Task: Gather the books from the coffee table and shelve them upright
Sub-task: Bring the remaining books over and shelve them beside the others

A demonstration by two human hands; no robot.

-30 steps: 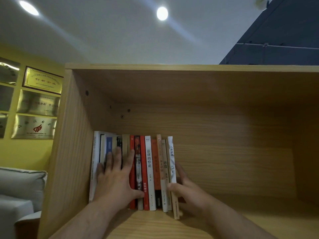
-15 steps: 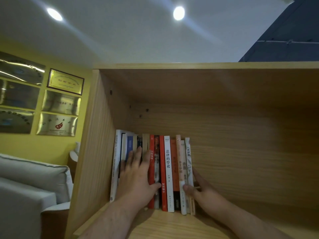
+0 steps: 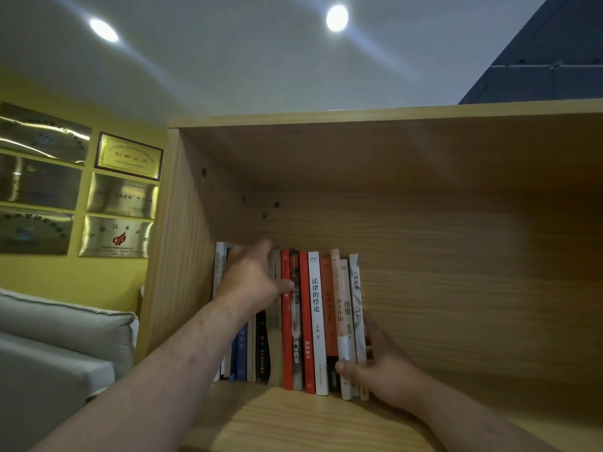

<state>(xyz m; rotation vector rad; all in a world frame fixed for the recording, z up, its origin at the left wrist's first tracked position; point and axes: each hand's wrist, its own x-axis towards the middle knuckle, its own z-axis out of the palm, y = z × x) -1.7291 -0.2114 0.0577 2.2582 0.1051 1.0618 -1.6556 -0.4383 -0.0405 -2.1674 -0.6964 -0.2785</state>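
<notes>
A row of upright books stands at the left end of the wooden shelf, against its left wall. My left hand lies on the upper spines of the left books, fingertips at their top edges and thumb on a red spine. My right hand is at the right end of the row. Its fingers lie flat against the cover of the last white book, and its thumb lies across the lower spines. The far-left books are partly hidden behind my left arm.
To the right of the books the shelf compartment holds nothing else in view. A grey sofa stands at the lower left. Framed plaques hang on the yellow wall beside the shelf.
My left hand slid up the spines from mid-height to the tops of the left books. My right hand stayed at the right end, where the end book now stands straighter. The view shifted left.
</notes>
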